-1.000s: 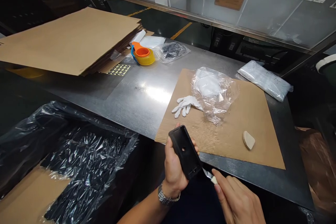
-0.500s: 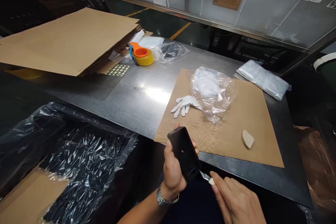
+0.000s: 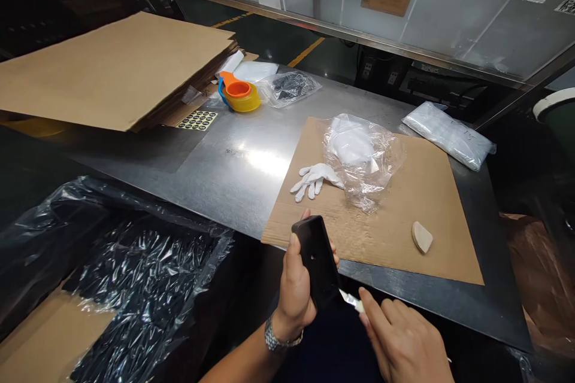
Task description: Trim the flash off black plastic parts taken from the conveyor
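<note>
In my left hand (image 3: 294, 287) is a black rectangular shell (image 3: 315, 260) with a small hole in its middle, tilted up in front of the table's near edge. The thumb lies along its left side and fingertips show at its right side. My right hand (image 3: 402, 335) is closed around the pale handle of a small knife (image 3: 351, 300). The blade points up and left, its tip at the shell's lower right edge. Whether the tip cuts into the edge I cannot tell. A white glove (image 3: 317, 179) lies beyond the shell on a cardboard sheet (image 3: 287, 221).
On the cardboard are a clear plastic bag (image 3: 366, 155) with white contents and a beige block (image 3: 422, 237). Behind stand a tape dispenser (image 3: 241, 94) and a cardboard stack (image 3: 112, 72). A wrapped white packet (image 3: 449, 134) lies right. A plastic-lined bin (image 3: 148, 287) is at lower left.
The shell has turned a little in my left hand and now shows less of its inner face. The knife tip has moved slightly up along its right edge.
</note>
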Demonstrator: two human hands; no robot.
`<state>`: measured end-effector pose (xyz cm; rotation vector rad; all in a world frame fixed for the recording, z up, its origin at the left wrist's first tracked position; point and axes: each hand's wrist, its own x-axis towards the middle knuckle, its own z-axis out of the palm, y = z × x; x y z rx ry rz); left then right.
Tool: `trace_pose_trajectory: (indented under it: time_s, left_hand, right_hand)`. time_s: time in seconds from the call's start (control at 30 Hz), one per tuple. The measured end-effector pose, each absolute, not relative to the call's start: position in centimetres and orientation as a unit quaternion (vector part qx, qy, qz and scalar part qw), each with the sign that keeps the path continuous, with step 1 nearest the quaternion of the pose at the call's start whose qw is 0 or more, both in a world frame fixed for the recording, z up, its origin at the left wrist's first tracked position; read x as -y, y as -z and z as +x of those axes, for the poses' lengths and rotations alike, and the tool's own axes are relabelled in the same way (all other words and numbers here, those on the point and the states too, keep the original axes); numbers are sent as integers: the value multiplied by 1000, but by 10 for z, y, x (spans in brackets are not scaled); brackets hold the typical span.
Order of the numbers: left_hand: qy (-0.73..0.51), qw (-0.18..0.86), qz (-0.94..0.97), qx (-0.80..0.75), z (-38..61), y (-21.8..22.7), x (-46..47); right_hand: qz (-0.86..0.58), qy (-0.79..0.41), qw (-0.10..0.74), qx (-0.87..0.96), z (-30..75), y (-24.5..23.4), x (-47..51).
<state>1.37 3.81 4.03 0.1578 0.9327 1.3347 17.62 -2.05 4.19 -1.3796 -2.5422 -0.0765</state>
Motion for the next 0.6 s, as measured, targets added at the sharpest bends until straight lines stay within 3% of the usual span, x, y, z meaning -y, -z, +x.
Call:
trace_pose_trajectory:
  time_s: [0.2,0.6]
  left_hand:
    - [-561,709,58,-423,12,-39,-41]
    - [-537,727,72,-423,10,-37,-42]
  right_hand:
    - [-492,-112,155,849,175,-49,17]
    - [-499,-85,99,857,174,-39,19]
